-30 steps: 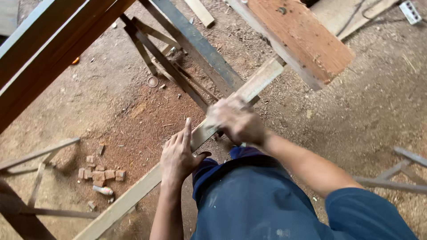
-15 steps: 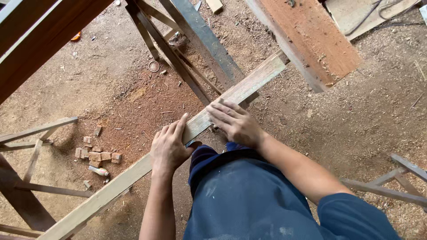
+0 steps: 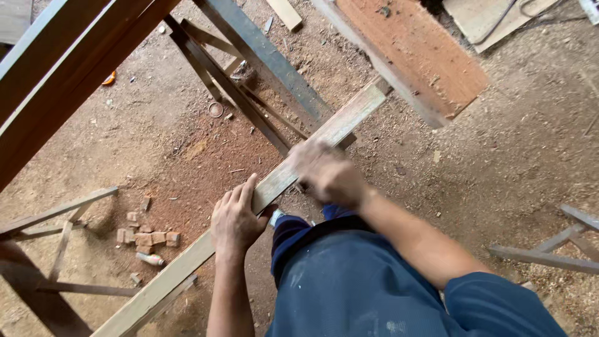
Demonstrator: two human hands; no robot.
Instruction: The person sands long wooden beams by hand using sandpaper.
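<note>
Rough carpentry workshop, dirt floor. Sawdust [image 3: 187, 156] lies reddish and thick across the middle of the frame. Long timber lath [image 3: 312, 150] runs diagonally through the centre; a broad plank [image 3: 418, 56] sits upper right. Small wood offcuts [image 3: 146, 237] are piled lower left, beside a bare wooden frame [image 3: 62, 218].

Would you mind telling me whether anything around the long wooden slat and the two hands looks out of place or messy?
Nothing is damaged on the wooden slat; the left hand and the blurred right hand both rest on it. The oddities lie on the floor: a scatter of small wood offcut blocks left of the slat, and reddish sawdust spread around them.
</note>
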